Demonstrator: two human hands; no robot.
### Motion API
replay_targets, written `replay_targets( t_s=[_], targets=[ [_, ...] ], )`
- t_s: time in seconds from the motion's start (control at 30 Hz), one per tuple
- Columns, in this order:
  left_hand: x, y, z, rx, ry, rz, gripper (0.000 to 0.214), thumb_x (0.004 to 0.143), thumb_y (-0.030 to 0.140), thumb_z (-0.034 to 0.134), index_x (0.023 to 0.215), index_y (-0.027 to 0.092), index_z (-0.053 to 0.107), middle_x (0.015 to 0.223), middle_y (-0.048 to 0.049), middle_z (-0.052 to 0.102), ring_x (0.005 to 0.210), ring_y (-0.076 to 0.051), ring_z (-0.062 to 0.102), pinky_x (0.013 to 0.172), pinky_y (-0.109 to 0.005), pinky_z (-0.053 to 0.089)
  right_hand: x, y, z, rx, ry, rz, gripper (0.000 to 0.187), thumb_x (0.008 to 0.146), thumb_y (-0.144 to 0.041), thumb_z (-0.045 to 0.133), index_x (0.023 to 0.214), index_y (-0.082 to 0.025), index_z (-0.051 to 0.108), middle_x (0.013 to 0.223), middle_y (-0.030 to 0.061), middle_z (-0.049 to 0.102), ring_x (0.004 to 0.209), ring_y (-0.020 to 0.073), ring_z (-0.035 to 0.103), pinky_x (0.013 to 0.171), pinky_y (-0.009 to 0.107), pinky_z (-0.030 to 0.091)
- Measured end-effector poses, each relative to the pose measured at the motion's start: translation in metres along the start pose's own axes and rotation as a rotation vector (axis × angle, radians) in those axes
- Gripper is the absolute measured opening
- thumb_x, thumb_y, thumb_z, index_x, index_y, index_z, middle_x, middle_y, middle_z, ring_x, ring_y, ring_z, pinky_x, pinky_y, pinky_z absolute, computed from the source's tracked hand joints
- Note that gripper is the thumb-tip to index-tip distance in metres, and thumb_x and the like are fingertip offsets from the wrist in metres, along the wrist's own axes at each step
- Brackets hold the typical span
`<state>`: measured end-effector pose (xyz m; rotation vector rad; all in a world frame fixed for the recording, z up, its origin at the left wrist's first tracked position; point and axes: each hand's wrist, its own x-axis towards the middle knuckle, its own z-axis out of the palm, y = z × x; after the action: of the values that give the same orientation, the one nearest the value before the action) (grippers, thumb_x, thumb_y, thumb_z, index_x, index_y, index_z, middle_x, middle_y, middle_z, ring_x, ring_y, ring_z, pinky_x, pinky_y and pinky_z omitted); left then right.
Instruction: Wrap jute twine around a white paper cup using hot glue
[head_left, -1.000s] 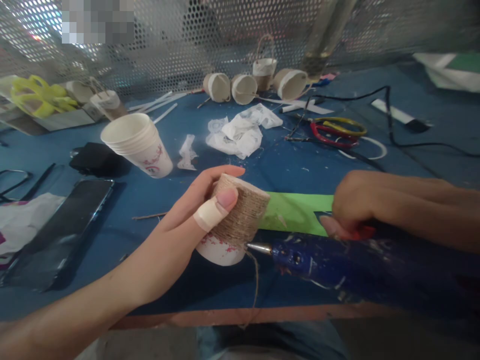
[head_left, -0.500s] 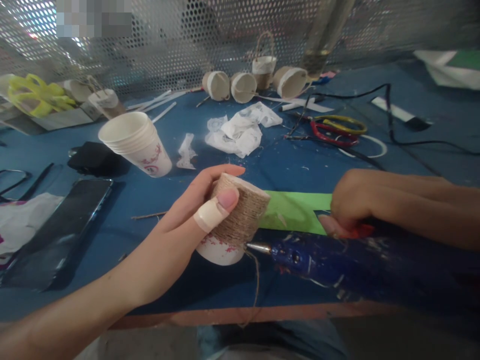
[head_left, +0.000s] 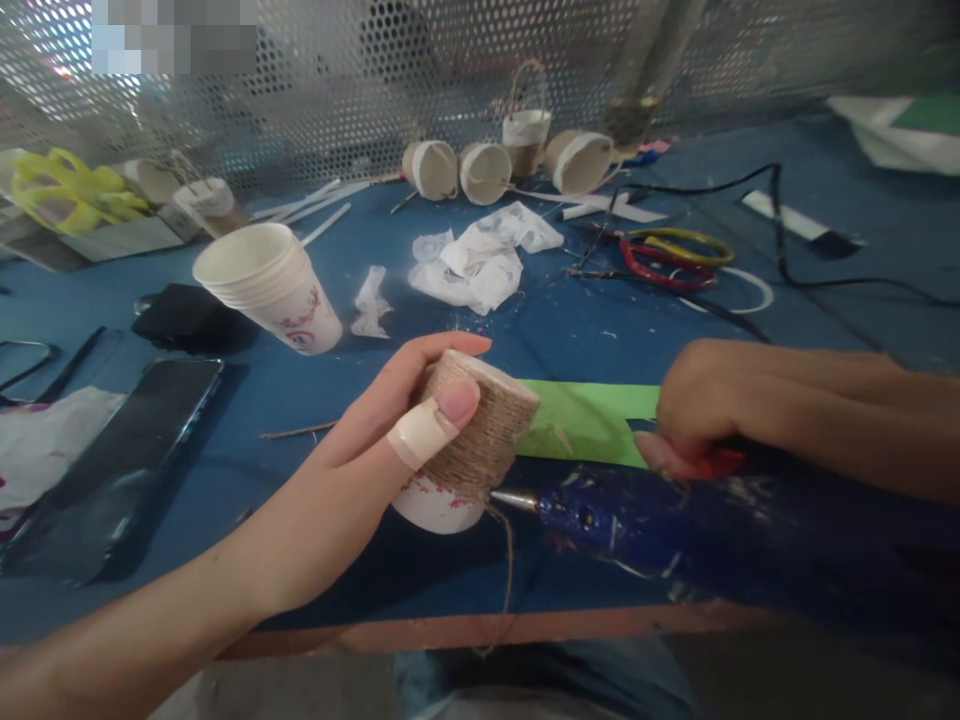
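My left hand (head_left: 375,450), with a bandage around its thumb, is closed around a paper cup (head_left: 487,430) tilted over the table. Brown twine is wound in rows around most of the cup; a white band with red print (head_left: 439,508) shows at its lower end. A loose tail of twine (head_left: 511,570) hangs from the wrapping. On the right, my right hand (head_left: 705,410) grips a blue hot glue gun (head_left: 645,525), its fingers by the red trigger (head_left: 724,464). The gun's metal nozzle meets the cup at the lowest row of twine. Behind lies a green paper strip (head_left: 585,420).
Stacked paper cups (head_left: 262,285) lean at the left, near a dark phone (head_left: 127,460). Crumpled white paper (head_left: 480,265) lies mid-table. Several twine-wrapped cups (head_left: 486,172) stand or lie at the back. Red-and-yellow-handled pliers (head_left: 675,260) and a black cable (head_left: 780,230) are at the right.
Very little differs. The nozzle and the cup's lower end have shifted very slightly left, still together at the lowest twine row. Both hands keep their hold.
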<state>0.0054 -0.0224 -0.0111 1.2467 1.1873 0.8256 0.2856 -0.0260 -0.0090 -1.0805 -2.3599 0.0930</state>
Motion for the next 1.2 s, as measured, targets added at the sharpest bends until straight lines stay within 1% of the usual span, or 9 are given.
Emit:
replay_targets(
  t_s=[0.13,0.23,0.37,0.5,0.6,0.77,0.97,1.1,1.2],
  targets=[
    [0.002,0.005,0.001,-0.015,0.013,-0.023,0.043,0.095,0.068,0.071,0.129,0.042,0.073,0.117,0.001,0.074,0.103,-0.027,0.065,0.073,-0.03,0.05,0.0,0.002,0.003,0.016,0.021,-0.019,0.021,0.088,-0.01,0.046,0.092,-0.031,0.047,0.088,-0.0044,0.066,0.074,0.0156,0.067,0.066,0.037,0.047],
    [0.002,0.01,0.004,-0.028,0.043,-0.075,0.048,0.091,0.071,0.073,0.127,0.039,0.074,0.117,-0.0003,0.073,0.102,-0.027,0.064,0.077,-0.033,0.051,0.001,0.002,0.008,0.04,0.103,-0.024,0.021,0.088,-0.01,0.05,0.089,-0.031,0.047,0.084,-0.0041,0.063,0.071,0.0165,0.065,0.063,0.038,0.043],
    [0.002,0.011,0.007,-0.054,0.09,-0.08,0.048,0.09,0.07,0.074,0.125,0.037,0.075,0.113,-0.0007,0.074,0.099,-0.026,0.064,0.075,-0.032,0.049,0.002,0.002,0.014,0.065,0.185,-0.018,0.021,0.091,-0.009,0.049,0.086,-0.03,0.046,0.079,-0.0055,0.061,0.067,0.0155,0.063,0.061,0.037,0.041],
    [0.004,0.004,0.004,-0.097,0.078,-0.046,0.045,0.092,0.068,0.074,0.126,0.039,0.076,0.112,0.0011,0.076,0.097,-0.024,0.064,0.073,-0.03,0.05,0.003,0.002,0.014,0.072,0.168,-0.01,0.024,0.092,-0.007,0.046,0.084,-0.029,0.045,0.079,-0.006,0.059,0.067,0.0129,0.062,0.061,0.036,0.039],
    [0.005,0.0,0.002,-0.116,0.064,-0.034,0.041,0.093,0.066,0.074,0.125,0.04,0.077,0.113,0.002,0.077,0.097,-0.023,0.064,0.073,-0.029,0.05,0.002,0.001,0.014,0.064,0.175,-0.016,0.024,0.09,-0.006,0.046,0.083,-0.029,0.045,0.079,-0.0049,0.06,0.069,0.0145,0.062,0.062,0.036,0.038],
    [0.005,0.0,0.005,-0.164,0.098,-0.066,0.044,0.091,0.065,0.076,0.126,0.038,0.077,0.113,-0.001,0.076,0.097,-0.026,0.066,0.074,-0.031,0.054,0.002,-0.001,0.015,0.032,0.192,0.021,0.021,0.085,-0.009,0.044,0.081,-0.029,0.044,0.079,-0.0033,0.063,0.069,0.0169,0.064,0.061,0.037,0.039],
    [0.004,0.001,0.004,-0.303,0.041,-0.066,0.036,0.092,0.057,0.078,0.122,0.036,0.079,0.111,0.0013,0.08,0.095,-0.022,0.07,0.074,-0.027,0.057,0.002,-0.002,0.018,-0.007,0.224,0.07,0.019,0.079,-0.01,0.044,0.079,-0.029,0.044,0.077,-0.0038,0.062,0.067,0.0168,0.064,0.062,0.039,0.041],
    [0.003,0.006,0.006,-0.343,0.05,-0.094,0.03,0.096,0.051,0.075,0.12,0.034,0.08,0.106,0.0034,0.082,0.101,-0.022,0.071,0.079,-0.026,0.057,0.002,-0.002,0.018,0.017,0.227,0.056,0.02,0.084,-0.009,0.048,0.079,-0.028,0.043,0.077,-0.0044,0.06,0.066,0.0151,0.062,0.061,0.037,0.038],
    [0.003,0.011,0.008,-0.346,0.059,-0.109,0.03,0.095,0.05,0.077,0.12,0.033,0.079,0.107,0.0032,0.083,0.103,-0.023,0.073,0.082,-0.028,0.058,0.002,-0.002,0.017,0.021,0.216,0.061,0.019,0.087,-0.01,0.046,0.08,-0.028,0.043,0.077,-0.0033,0.06,0.067,0.0166,0.061,0.063,0.038,0.038]
  ],
)
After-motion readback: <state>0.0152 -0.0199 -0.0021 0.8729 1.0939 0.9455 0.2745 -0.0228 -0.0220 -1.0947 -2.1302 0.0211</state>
